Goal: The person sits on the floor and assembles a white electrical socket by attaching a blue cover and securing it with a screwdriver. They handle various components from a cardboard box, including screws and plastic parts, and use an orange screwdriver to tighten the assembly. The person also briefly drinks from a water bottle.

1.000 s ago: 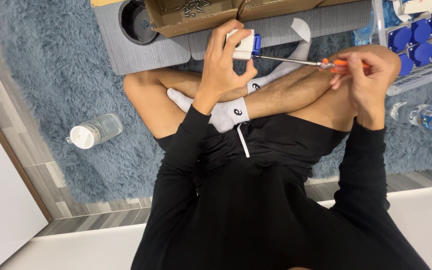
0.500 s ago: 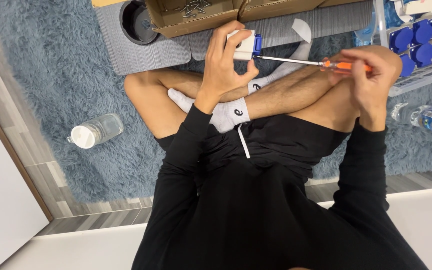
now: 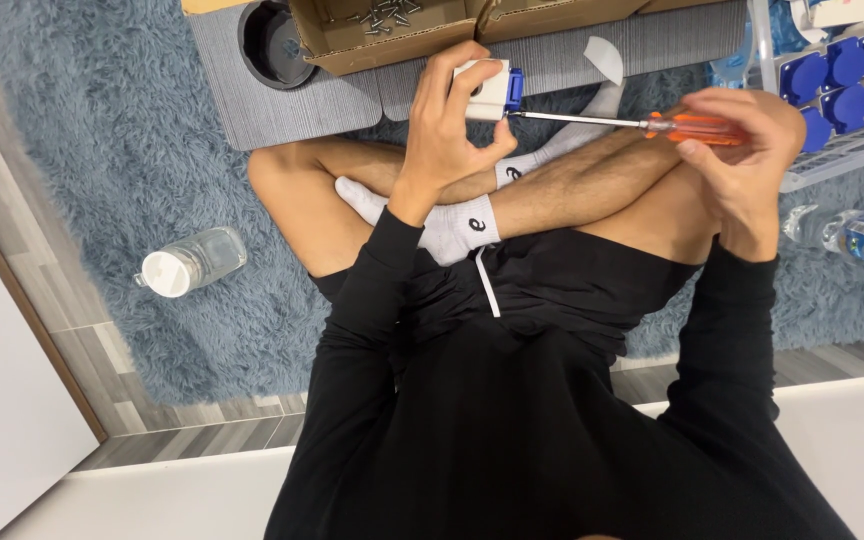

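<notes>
Left hand gripping small white and blue socket part, holding it up over crossed legs. Right hand wrapping around orange screwdriver, tip sitting at part's side. Screw looking partway in; can't tell how deep. More screws waiting in cardboard box.

A small white-and-blue socket part is held upright, an orange-handled screwdriver lying level, its tip at the part's blue side.
</notes>
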